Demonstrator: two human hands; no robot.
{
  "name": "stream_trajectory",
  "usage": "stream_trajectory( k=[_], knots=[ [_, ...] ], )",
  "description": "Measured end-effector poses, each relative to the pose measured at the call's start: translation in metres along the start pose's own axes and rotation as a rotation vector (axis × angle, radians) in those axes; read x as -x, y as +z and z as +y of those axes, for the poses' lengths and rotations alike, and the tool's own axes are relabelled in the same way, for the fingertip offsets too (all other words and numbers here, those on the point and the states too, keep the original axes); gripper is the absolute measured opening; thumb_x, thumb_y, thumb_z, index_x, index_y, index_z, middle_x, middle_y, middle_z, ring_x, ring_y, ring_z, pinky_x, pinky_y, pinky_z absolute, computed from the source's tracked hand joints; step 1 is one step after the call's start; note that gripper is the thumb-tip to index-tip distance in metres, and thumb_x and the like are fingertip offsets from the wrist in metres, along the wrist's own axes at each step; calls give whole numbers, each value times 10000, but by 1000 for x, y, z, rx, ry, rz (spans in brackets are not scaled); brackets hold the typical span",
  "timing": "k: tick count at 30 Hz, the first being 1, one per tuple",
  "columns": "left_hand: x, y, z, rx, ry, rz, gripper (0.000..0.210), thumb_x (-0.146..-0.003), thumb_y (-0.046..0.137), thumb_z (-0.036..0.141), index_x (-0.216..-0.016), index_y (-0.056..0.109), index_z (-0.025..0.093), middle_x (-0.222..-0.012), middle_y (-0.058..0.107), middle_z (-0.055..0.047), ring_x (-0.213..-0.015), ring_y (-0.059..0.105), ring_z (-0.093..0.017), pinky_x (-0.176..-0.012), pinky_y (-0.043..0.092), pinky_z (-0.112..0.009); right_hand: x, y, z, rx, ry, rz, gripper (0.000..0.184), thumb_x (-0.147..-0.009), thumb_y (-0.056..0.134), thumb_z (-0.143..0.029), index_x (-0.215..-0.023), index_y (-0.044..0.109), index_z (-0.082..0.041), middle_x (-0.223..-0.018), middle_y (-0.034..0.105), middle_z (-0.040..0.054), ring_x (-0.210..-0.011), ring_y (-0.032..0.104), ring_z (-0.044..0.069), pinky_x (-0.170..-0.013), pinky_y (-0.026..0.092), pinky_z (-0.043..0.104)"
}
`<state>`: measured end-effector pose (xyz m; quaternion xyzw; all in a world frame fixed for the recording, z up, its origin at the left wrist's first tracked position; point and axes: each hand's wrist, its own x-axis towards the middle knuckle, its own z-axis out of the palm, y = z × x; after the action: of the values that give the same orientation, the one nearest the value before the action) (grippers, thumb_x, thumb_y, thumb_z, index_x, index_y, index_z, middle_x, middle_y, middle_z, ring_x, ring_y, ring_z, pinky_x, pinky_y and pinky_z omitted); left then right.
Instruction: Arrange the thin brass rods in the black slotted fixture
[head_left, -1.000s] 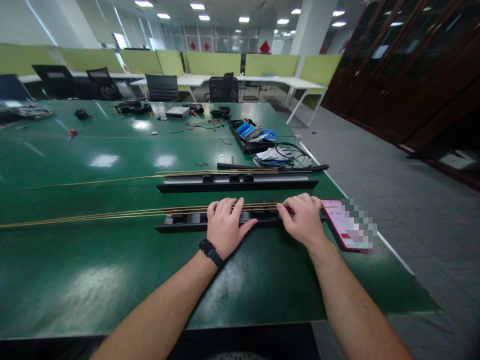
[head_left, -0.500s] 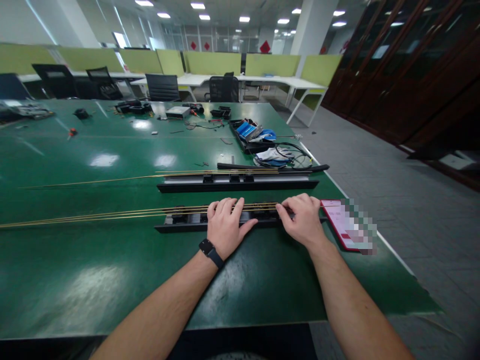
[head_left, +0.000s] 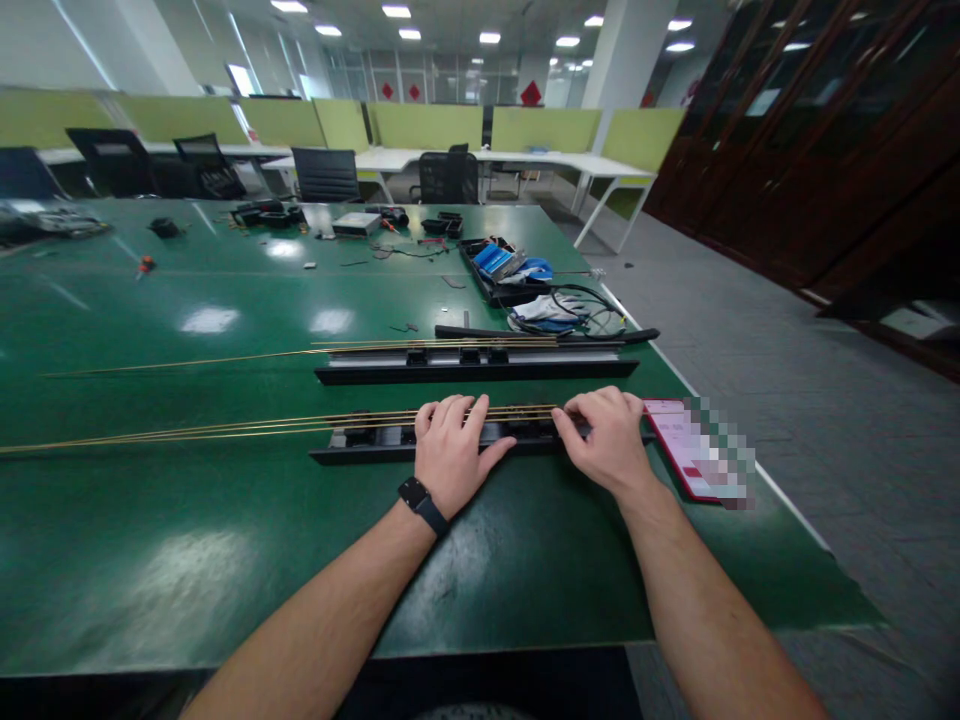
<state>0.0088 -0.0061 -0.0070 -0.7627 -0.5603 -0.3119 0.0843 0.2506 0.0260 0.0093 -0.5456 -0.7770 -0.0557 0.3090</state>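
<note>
Several long thin brass-coloured rods (head_left: 225,431) run from the left edge of the view across a black rail (head_left: 375,456) on the green table. My left hand (head_left: 452,445) lies over the middle of the rail, fingers resting across the rods and thumb stretched out to the right. Near the rail's right end, my right hand (head_left: 606,438) has thumb and fingers pinched at the ends of the rods; the fingertips are partly hidden. Small black blocks (head_left: 360,428) sit along the rail beneath the rods.
Behind lies a second black rail (head_left: 480,372) with more thin rods along it. A red-edged phone (head_left: 679,450) is right of my right hand. Farther back are gloves (head_left: 551,308), a black tray (head_left: 495,290) with blue items, and scattered tools. The table's right edge (head_left: 780,490) is close.
</note>
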Motion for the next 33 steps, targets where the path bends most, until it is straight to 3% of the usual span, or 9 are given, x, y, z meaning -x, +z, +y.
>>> stream_trajectory(
  k=[9,17,33],
  knots=[
    [0,1,-1,5,2,5,562,-938,672,582,-1354,650,204,-1312,705,-134,-1258,606,-305,-1081,354,-490,-1,2,10,61,24,22,355,-986,539,-392,-679,570,-216,-739,677,42,-873,515,232,-873,259,436],
    [-1,0,0,8,-6,2,556,-940,675,573,-1358,645,207,-1311,706,-132,-1257,609,-306,-1088,347,-495,0,0,0,0,-3,17,283,-961,580,-421,-764,620,-221,-799,700,33,-899,552,227,-903,279,434],
    [-1,1,0,7,-1,3,554,-941,668,579,-1353,658,208,-1305,710,-143,-1244,613,-319,-1083,350,-497,-1,1,5,61,27,30,344,-966,560,-419,-687,592,-219,-730,675,39,-865,531,233,-872,271,437]
  ],
)
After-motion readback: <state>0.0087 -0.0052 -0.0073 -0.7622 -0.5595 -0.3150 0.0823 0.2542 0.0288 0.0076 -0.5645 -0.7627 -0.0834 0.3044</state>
